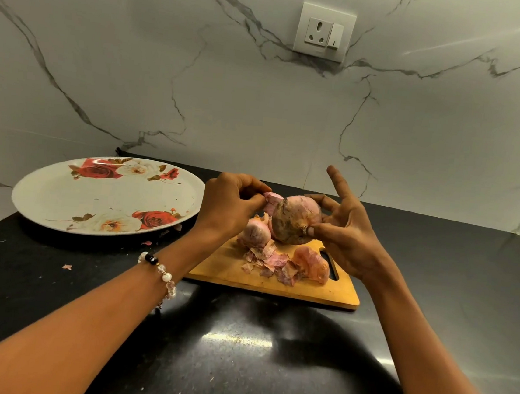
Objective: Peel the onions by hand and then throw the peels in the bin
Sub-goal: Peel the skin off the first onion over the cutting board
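My right hand [347,237] holds a large pinkish-brown onion [296,219] above the wooden cutting board [229,270], thumb at its root end, index finger sticking up. My left hand [230,206] pinches a strip of pink peel [271,199] at the onion's upper left side. A smaller onion [253,236] lies on the board beneath. A pile of loose peels [290,266] sits on the board's right half.
A large white plate with red roses [106,198] stands on the black counter [237,353] to the left. Small peel scraps [67,267] lie on the counter. A marble wall with a socket [324,31] stands behind. No bin is in view.
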